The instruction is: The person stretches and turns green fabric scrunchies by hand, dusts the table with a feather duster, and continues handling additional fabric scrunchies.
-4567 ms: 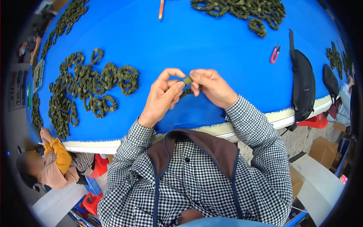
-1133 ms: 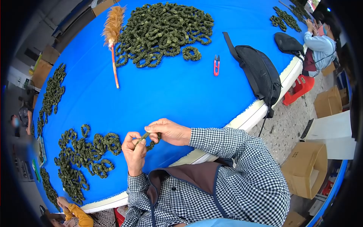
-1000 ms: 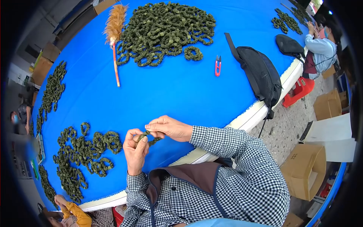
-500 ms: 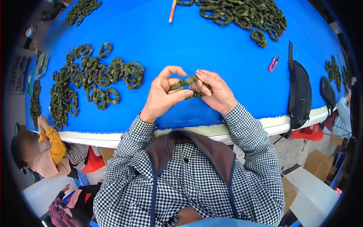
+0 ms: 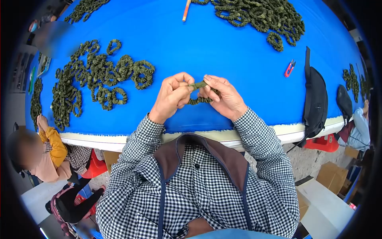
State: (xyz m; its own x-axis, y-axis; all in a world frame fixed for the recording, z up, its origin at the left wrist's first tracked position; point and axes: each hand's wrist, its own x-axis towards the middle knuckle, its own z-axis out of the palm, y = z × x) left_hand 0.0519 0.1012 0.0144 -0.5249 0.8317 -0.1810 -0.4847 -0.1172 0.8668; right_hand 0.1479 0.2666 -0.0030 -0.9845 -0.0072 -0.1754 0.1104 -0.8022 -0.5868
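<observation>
A dark green gathered fabric scrunchie (image 5: pixel 200 100) is stretched between my two hands, above the blue tabletop near its front edge. My left hand (image 5: pixel 172 97) pinches the band's left side between thumb and fingers. On the other side, my right hand (image 5: pixel 225 95) grips it, thumb on top, with a smoother stretch of cloth showing between the two grips. The lower part of the loop hangs below my fingers. A spread of similar scrunchies (image 5: pixel 97 65) lies left of my hands.
Another heap of scrunchies (image 5: pixel 266 16) lies at the back right. Red-handled thread snips (image 5: pixel 289 69) and a black waist bag (image 5: pixel 317 97) are on the right. An orange stick (image 5: pixel 186 11) rests at the back. A person in yellow sleeves (image 5: pixel 57 147) works at the left.
My left thumb and fingers, spread apart before, have closed in a pinch on the scrunchie. The right hand keeps its hold almost in place.
</observation>
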